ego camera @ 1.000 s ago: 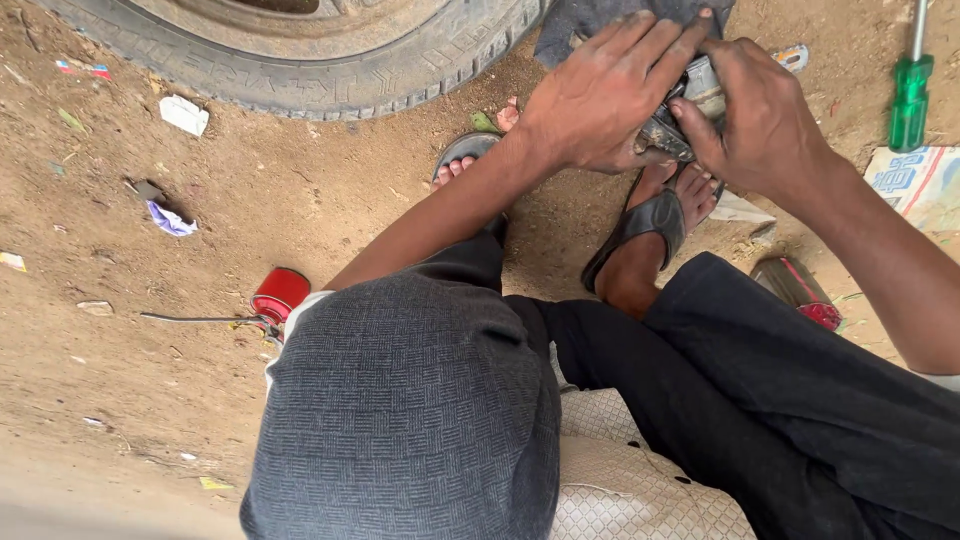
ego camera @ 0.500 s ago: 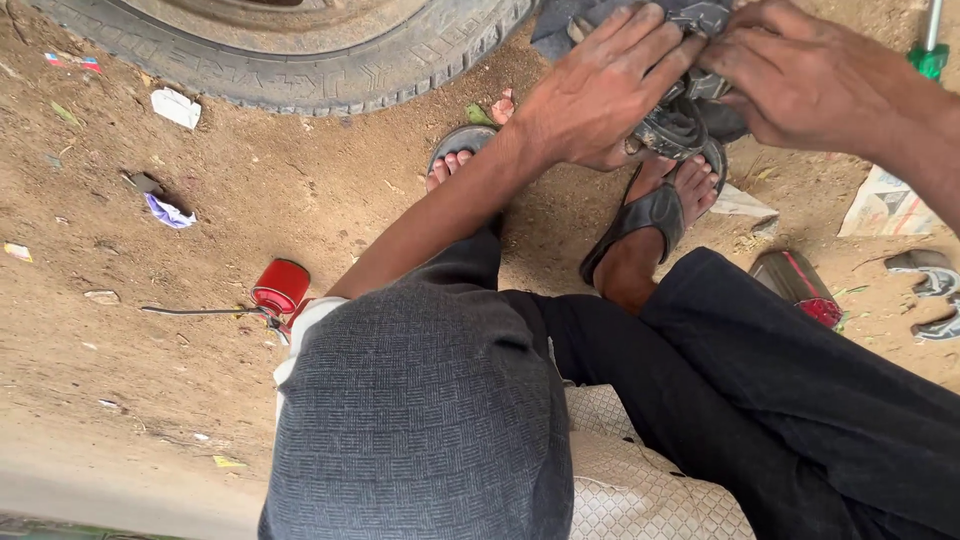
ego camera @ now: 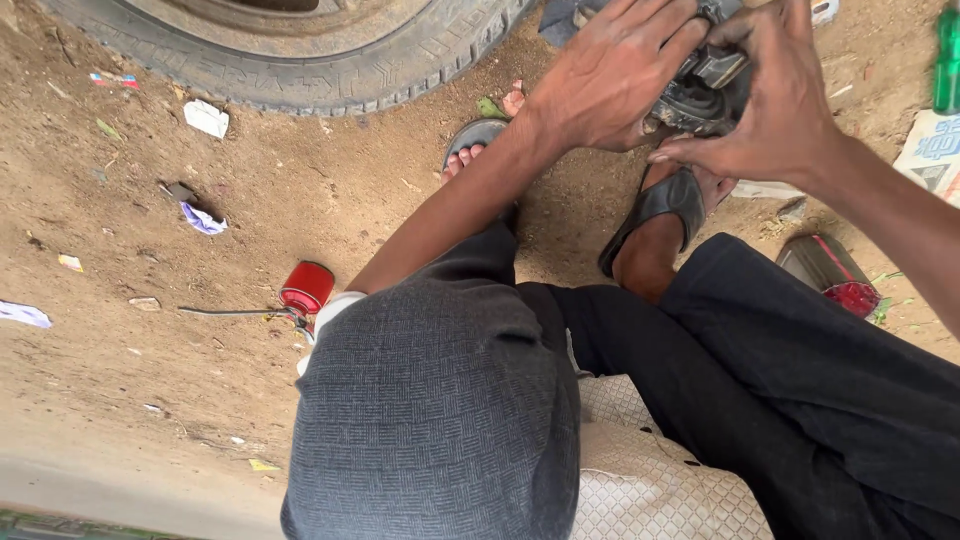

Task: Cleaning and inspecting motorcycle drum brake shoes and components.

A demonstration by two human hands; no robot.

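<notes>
Closest in, grey-trousered knee [ego camera: 440, 400] and black trouser leg [ego camera: 800, 390], seated on a quilted cream mat [ego camera: 640, 480]; further out, sandalled feet [ego camera: 660, 205] on dirt, a red can [ego camera: 307, 287] off to the left. Beyond those, left hand [ego camera: 610, 70] and right hand [ego camera: 770, 110] both wrapped around a dark metal mechanical part [ego camera: 700, 90] — held up over the feet, near the tyre [ego camera: 330, 60]. Probably heavy, rigid, greasy and slippery — best gripped around the solid body with both palms, not by thin projecting edges.

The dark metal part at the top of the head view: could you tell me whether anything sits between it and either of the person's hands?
Nothing visible does. The left hand lies directly on the dark metal part, and the right hand closes on it from the other side. The grey cloth lies behind them, not between.
</notes>
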